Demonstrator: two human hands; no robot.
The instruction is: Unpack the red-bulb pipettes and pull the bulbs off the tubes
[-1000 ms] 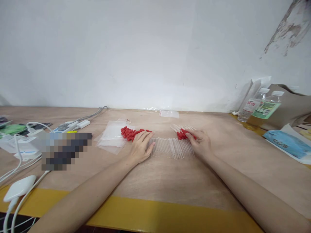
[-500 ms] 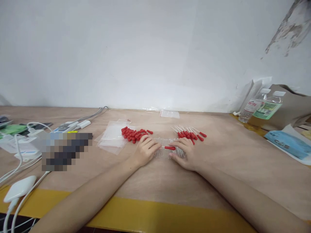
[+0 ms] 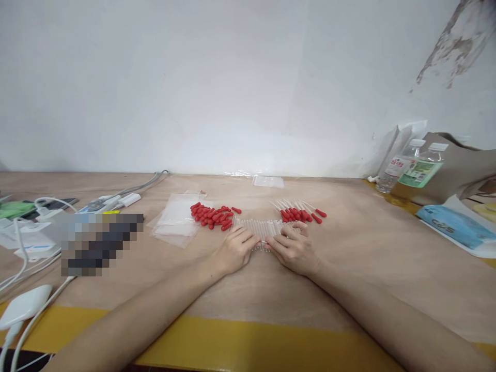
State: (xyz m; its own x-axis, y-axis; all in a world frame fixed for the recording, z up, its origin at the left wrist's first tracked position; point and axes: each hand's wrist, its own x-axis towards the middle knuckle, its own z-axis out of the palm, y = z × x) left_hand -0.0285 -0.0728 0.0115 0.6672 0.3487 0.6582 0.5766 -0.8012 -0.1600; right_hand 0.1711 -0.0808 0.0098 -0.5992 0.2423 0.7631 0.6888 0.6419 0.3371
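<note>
A row of clear thin tubes [image 3: 259,226] lies side by side on the wooden table [image 3: 349,268]. My left hand [image 3: 236,249] and my right hand [image 3: 295,249] meet at the near edge of that row, fingers curled and pinched together. What they pinch is hidden between the fingertips. A heap of loose red caps [image 3: 212,214] lies just beyond my left hand. Several tubes fitted with red caps [image 3: 300,213] lie fanned out beyond my right hand.
Clear plastic bags [image 3: 176,219] lie left of the red caps, a smaller bag [image 3: 268,181] by the wall. White cables and chargers [image 3: 31,243] crowd the left side. Two water bottles [image 3: 411,168], a brown bag and a blue packet [image 3: 451,226] stand at right. A yellow strip [image 3: 248,341] edges the table.
My right hand left the capped tubes and came left with a red-capped piece to meet my left hand. Both hands drew closer together at the row's near edge; the red piece is now hidden.
</note>
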